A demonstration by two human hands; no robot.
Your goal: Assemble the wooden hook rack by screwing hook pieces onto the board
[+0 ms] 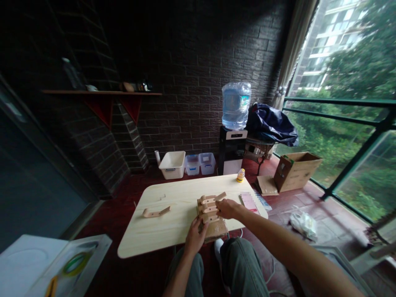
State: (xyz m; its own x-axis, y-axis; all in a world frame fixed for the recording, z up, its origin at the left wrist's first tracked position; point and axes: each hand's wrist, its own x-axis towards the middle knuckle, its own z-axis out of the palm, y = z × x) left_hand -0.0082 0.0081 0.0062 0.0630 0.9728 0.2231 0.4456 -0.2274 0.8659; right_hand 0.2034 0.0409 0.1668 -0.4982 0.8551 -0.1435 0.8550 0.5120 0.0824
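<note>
Insp. notes, tbl. area. Pale table (pixel 182 206) w/ rounded corners stands in front of the seated person. Wooden rack (pixel 209 208) sits at the near edge, right of ctr.; it carries several light wood strips side by side, each w/ a curled left end and dark round marks. A strip end at its far right angles up and outward. A worn brown block (pixel 216 229) lies at the near side of the rack, partly under it.

L. hand (pixel 196 236): at near-left corner of rack, thumb and fingers clamped on that corner. R. hand (pixel 228 208): fingers curled at the right end of the strips, touching; detail is small there, so cannot tell whether they pinch a part or only press.

Loose curved wood piece (pixel 157 213) lies on the left part of tabletop, well apart from the rack. Small thin pcs. (pixel 163 197) lie beyond it, toward the far edge; type unclear. Small bottle (pixel 240 176) w/ yellow base stands near the far-right corner. Pink sheet (pixel 248 201) lies flat at right, beyond the r. forearm.

Surroundings: white bin (pixel 172 165) and two clear bins (pixel 199 164) on floor beyond table, along brick wall; water dispenser (pixel 232 150) w/ wrapped blue water jug (pixel 236 106) on top, to their right. Open carton (pixel 297 171) on floor, far right, near window.
</note>
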